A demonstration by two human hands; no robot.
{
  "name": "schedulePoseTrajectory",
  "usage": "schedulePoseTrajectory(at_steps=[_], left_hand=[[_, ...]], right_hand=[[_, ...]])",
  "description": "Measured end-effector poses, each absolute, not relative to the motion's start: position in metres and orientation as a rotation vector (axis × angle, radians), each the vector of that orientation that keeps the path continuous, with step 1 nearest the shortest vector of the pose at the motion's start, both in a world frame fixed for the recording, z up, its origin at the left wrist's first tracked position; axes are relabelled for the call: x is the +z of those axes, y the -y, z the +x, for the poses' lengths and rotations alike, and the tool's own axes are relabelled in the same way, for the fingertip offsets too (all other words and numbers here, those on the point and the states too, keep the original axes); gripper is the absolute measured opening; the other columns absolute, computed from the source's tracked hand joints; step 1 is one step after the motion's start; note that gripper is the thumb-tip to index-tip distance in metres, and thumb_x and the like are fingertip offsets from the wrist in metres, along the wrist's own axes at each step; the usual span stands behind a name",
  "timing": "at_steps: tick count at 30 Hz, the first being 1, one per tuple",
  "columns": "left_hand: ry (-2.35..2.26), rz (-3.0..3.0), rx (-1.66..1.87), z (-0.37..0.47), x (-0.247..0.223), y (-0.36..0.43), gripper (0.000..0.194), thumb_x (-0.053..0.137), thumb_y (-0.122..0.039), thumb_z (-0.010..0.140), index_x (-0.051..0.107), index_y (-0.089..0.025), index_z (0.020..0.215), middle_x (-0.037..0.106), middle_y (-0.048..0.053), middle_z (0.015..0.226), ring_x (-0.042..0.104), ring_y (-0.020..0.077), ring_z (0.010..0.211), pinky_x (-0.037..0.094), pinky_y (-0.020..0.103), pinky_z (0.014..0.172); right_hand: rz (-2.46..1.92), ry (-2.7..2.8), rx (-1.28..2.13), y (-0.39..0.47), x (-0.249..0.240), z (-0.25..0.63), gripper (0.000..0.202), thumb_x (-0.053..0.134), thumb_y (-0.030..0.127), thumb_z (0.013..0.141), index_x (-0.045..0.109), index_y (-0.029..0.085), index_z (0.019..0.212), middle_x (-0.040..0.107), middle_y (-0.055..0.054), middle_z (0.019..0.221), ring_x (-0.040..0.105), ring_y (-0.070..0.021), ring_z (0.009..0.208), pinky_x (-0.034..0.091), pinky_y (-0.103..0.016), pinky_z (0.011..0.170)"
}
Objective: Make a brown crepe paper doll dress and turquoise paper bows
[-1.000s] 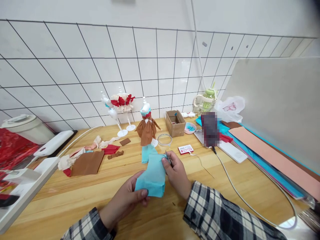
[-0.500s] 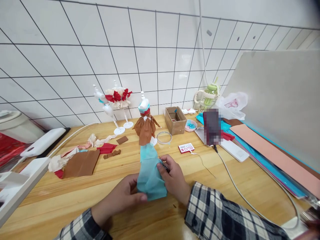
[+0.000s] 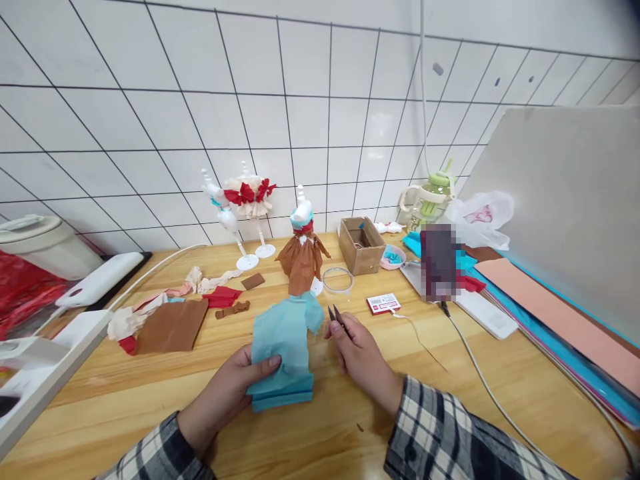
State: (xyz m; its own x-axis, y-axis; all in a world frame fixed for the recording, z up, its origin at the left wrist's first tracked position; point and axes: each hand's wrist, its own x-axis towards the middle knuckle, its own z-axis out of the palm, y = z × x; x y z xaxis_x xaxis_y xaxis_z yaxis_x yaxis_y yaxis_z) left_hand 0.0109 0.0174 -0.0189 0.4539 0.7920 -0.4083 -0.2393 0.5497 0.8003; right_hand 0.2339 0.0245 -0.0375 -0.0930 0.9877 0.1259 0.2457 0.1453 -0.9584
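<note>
My left hand pinches a folded piece of light blue crepe paper, thumb on top and fingers beneath. A narrower, frayed strip of the same blue paper sticks out at its upper right. My right hand is closed around small dark thread snips, their two pointed blades apart and aimed up and away, just right of the paper. Straight ahead stands a small white mannequin wearing a brown paper skirt with red and blue bands; the blue paper lies just before its hem.
Two more dressed mannequins stand near the tiled wall. A cardboard box, metal ring and threaded card lie ahead right. Paper scraps and a power strip are left; a cable crosses the right.
The blue paper has swung left and now lies flatter in my left hand. My right hand has come away from it to the right, with the snips' blades now showing. The view has shifted slightly.
</note>
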Motion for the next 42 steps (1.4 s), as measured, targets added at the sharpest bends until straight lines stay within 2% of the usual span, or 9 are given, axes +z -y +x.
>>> schedulePoseTrajectory(at_steps=[7, 12, 18, 20, 24, 27, 30, 34, 42], left_hand=[[-0.944, 0.878, 0.717, 0.011, -0.026, -0.018, 0.045, 0.08, -0.036, 0.064, 0.068, -0.016, 0.102, 0.073, 0.01, 0.098, 0.067, 0.026, 0.082, 0.054, 0.036, 0.076], [-1.125, 1.151, 0.746, 0.02, -0.026, -0.014, 0.032, 0.077, -0.037, 0.067, 0.069, -0.017, 0.091, 0.073, 0.005, 0.089, 0.064, 0.0215, 0.081, 0.052, 0.029, 0.074], [-1.063, 1.187, 0.57, 0.022, -0.02, -0.009, 0.035, 0.074, -0.04, 0.069, 0.067, -0.016, 0.094, 0.071, 0.003, 0.08, 0.061, 0.0175, 0.068, 0.05, 0.026, 0.064], [-1.014, 1.246, 0.523, 0.023, -0.018, -0.007, 0.036, 0.073, -0.039, 0.071, 0.066, -0.016, 0.098, 0.07, 0.003, 0.082, 0.06, 0.0169, 0.07, 0.049, 0.025, 0.064], [-0.955, 1.327, 0.465, 0.026, -0.015, -0.004, 0.038, 0.078, -0.037, 0.064, 0.066, -0.016, 0.093, 0.067, -0.001, 0.076, 0.056, 0.0142, 0.066, 0.046, 0.022, 0.061], [-1.014, 1.318, 0.423, 0.026, -0.014, -0.004, 0.033, 0.079, -0.038, 0.061, 0.066, -0.013, 0.079, 0.064, -0.002, 0.066, 0.053, 0.0131, 0.059, 0.043, 0.02, 0.054], [-1.044, 1.164, 0.496, 0.023, -0.014, -0.008, 0.034, 0.079, -0.039, 0.062, 0.066, -0.014, 0.081, 0.066, 0.0, 0.067, 0.056, 0.0152, 0.062, 0.046, 0.023, 0.057], [-1.0, 0.945, 0.618, 0.015, -0.015, -0.017, 0.037, 0.081, -0.038, 0.06, 0.065, -0.014, 0.085, 0.066, 0.0, 0.067, 0.056, 0.0141, 0.058, 0.045, 0.023, 0.055], [-1.119, 0.988, 0.755, 0.02, -0.021, -0.016, 0.04, 0.077, -0.046, 0.062, 0.065, -0.013, 0.081, 0.065, 0.001, 0.068, 0.052, 0.0129, 0.057, 0.041, 0.021, 0.053]], right_hand=[[-1.231, 1.926, 1.103, -0.023, -0.031, 0.24, 0.042, 0.035, 0.049, 0.094, 0.062, 0.018, 0.082, 0.057, 0.001, 0.067, 0.052, -0.013, 0.065, 0.037, -0.024, 0.062], [-1.225, 1.856, 1.101, -0.019, -0.028, 0.239, 0.054, 0.022, 0.049, 0.096, 0.062, 0.018, 0.078, 0.054, 0.0, 0.066, 0.049, -0.0125, 0.064, 0.034, -0.024, 0.061], [-1.125, 1.694, 1.236, -0.013, -0.024, 0.235, 0.048, 0.066, 0.052, 0.074, 0.06, 0.019, 0.108, 0.035, 0.006, 0.058, 0.03, -0.0093, 0.053, 0.024, -0.022, 0.049], [-1.151, 1.673, 1.249, -0.009, -0.025, 0.23, 0.04, 0.069, 0.046, 0.072, 0.062, 0.019, 0.1, 0.039, 0.006, 0.06, 0.032, -0.0091, 0.054, 0.026, -0.022, 0.05], [-1.244, 1.559, 1.134, -0.007, -0.028, 0.224, 0.026, 0.058, 0.04, 0.081, 0.055, 0.017, 0.069, 0.043, 0.004, 0.06, 0.037, -0.0099, 0.056, 0.03, -0.022, 0.052], [-1.203, 1.512, 1.106, -0.01, -0.029, 0.227, 0.025, 0.059, 0.043, 0.081, 0.056, 0.017, 0.081, 0.044, 0.004, 0.063, 0.039, -0.0108, 0.059, 0.033, -0.023, 0.055], [-1.152, 1.45, 1.229, -0.013, -0.03, 0.231, 0.038, 0.047, 0.053, 0.087, 0.054, 0.019, 0.102, 0.042, 0.005, 0.062, 0.039, -0.0106, 0.055, 0.033, -0.023, 0.053], [-1.25, 1.567, 1.259, -0.016, -0.032, 0.235, 0.062, 0.016, 0.057, 0.094, 0.058, 0.017, 0.073, 0.04, 0.004, 0.053, 0.038, -0.0103, 0.05, 0.03, -0.023, 0.052], [-1.381, 1.949, 1.043, -0.013, -0.029, 0.236, 0.063, 0.017, 0.052, 0.097, 0.059, 0.018, 0.064, 0.055, 0.0, 0.058, 0.049, -0.0122, 0.057, 0.03, -0.024, 0.057]])
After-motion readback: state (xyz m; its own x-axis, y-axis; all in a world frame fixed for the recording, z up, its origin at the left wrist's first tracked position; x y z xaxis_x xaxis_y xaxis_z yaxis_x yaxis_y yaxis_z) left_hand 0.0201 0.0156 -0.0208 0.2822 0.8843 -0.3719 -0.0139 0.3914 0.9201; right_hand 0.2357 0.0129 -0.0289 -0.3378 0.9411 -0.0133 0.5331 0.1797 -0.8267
